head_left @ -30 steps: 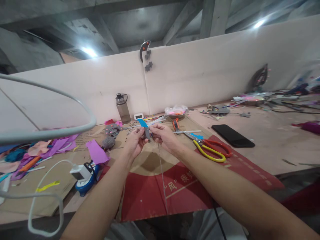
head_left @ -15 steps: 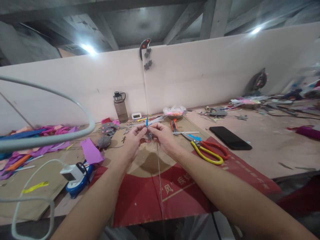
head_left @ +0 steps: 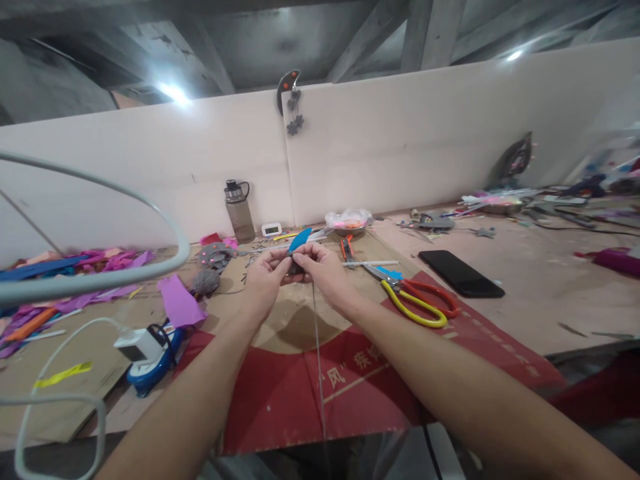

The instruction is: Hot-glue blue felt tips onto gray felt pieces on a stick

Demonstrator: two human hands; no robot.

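Observation:
My left hand and my right hand meet above the cardboard, both with fingers pinched on a small dark grey piece. Its shape is mostly hidden by the fingers. From its top a blue leaf-shaped piece sticks up, tilted to the right. A thin grey strand runs from below the hands down to the table's front edge. To the left of my left hand lies a ball of grey yarn, near a grey piece with pink dots.
Right of my hands lie red-and-yellow-handled scissors, orange-handled pliers and a black phone. A bottle and a bowl stand by the white partition. At left are a blue power strip, purple scraps and a curved pale tube.
The blue piece has turned from edge-on to show its broad face, leaning right. Both hands stay nearly in place, still pinching the grey piece.

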